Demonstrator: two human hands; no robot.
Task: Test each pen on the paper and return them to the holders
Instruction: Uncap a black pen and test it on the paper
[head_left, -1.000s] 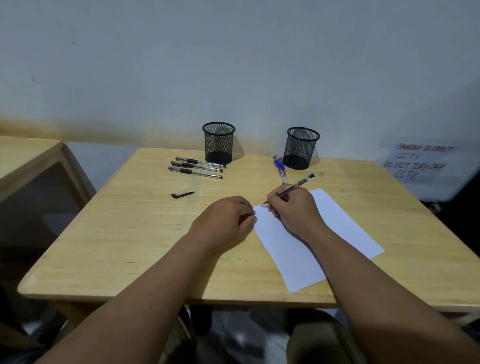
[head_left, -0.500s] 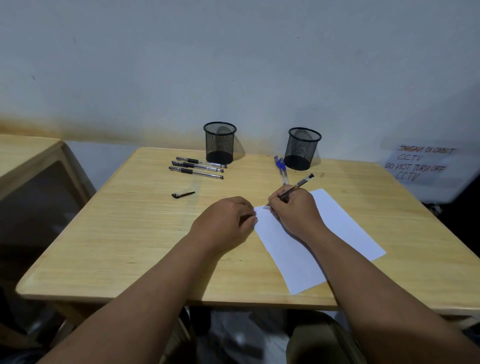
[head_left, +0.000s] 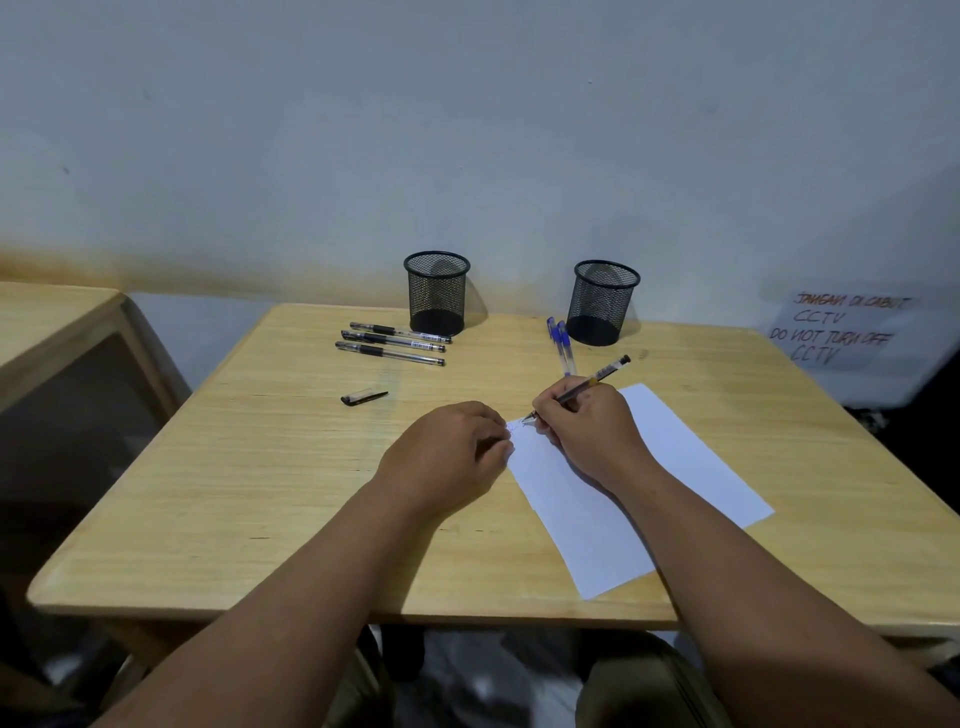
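Note:
My right hand (head_left: 587, 431) grips an uncapped black pen (head_left: 597, 376), its tip on the top left corner of the white paper (head_left: 675, 467), where small scribbles show. My left hand (head_left: 447, 457) rests on the table at the paper's left edge, fingers curled, fingertips touching the sheet. The pen's black cap (head_left: 363, 397) lies on the table to the left. Three capped black pens (head_left: 395, 343) lie side by side in front of the left mesh holder (head_left: 436, 291). Two blue pens (head_left: 561, 345) lie beside the right mesh holder (head_left: 602, 301).
The wooden table (head_left: 260, 493) stands against a white wall. A second table (head_left: 47, 322) sits at the left. A handwritten CCTV notice (head_left: 841, 332) is on the wall at the right.
The pen tip has made small strokes at the paper's corner, with the right hand shifting slightly. The left hand has stayed in place.

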